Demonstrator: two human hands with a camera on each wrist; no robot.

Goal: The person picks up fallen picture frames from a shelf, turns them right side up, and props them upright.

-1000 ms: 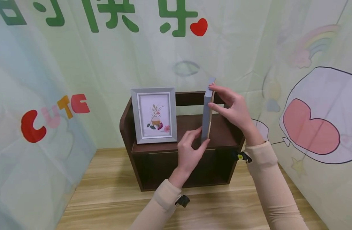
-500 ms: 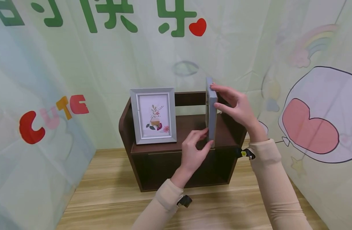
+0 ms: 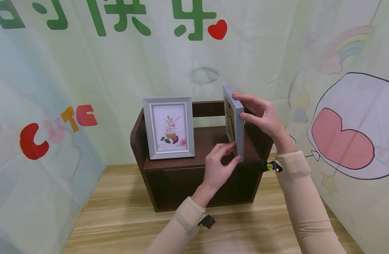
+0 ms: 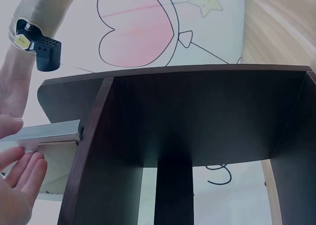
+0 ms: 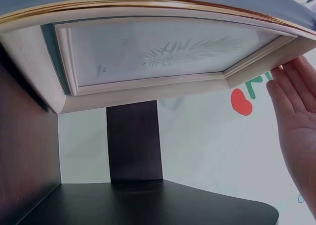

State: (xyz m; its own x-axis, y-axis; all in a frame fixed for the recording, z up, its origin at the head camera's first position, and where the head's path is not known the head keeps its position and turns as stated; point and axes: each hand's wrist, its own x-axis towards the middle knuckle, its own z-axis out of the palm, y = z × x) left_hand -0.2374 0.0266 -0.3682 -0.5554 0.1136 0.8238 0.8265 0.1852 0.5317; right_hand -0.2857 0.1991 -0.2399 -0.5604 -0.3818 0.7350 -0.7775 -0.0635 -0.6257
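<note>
A blue-grey picture frame (image 3: 240,132) stands upright and nearly edge-on at the right end of the dark brown shelf (image 3: 210,141). Its back, with a stand flap, faces left; in the right wrist view its front shows a pale leaf print (image 5: 182,54) and gold trim. My left hand (image 3: 218,165) pinches the lower near edge between thumb and fingers. My right hand (image 3: 262,114) holds the upper near corner, fingertips on the top edge and thumb on the near side. A second grey frame (image 3: 168,127) with a flower print stands at the shelf's left end, facing me.
Raised side panels and a back rail (image 3: 208,108) bound the shelf top; below is a dark compartment (image 3: 188,188). The unit stands on a wood-grain surface (image 3: 118,211). Printed fabric hangs behind and on both sides, with a balloon picture (image 3: 350,127) at right.
The held frame has shifted slightly right and turned, its near edge swinging right so its back now shows. Both hands moved right with it. The flower-print frame stayed on the shelf.
</note>
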